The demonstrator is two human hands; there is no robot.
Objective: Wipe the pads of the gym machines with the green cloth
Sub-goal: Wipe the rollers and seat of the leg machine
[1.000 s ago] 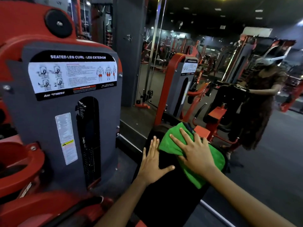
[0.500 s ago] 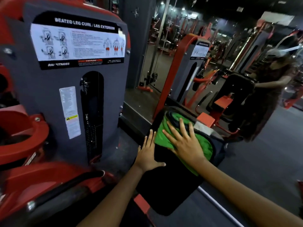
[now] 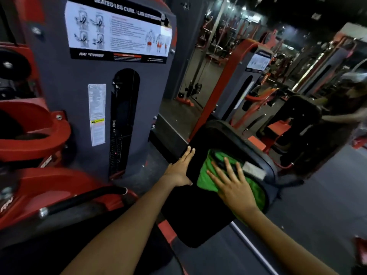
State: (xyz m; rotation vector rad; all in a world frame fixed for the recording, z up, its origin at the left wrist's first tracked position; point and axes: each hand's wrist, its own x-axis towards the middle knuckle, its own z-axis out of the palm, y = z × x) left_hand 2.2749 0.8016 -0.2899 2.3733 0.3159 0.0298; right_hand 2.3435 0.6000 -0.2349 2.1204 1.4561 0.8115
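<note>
Flat-handed wipe on a black gym pad
Right hand presses the green cloth onto the pad; left hand rests flat against its left edge

A big gray machine tower is standing on the left, with red metal parts sticking out beside it. A white sticker with little exercise drawings is sitting near its top, and a small yellow warning sticker is showing lower down. A tall mirror is covering the wall behind, and more red and gray machines are showing in it. Small white lights are shining on the dark ceiling. The floor is looking dark gray, and a thin pale line is running across it. The room is looking dim.
</note>
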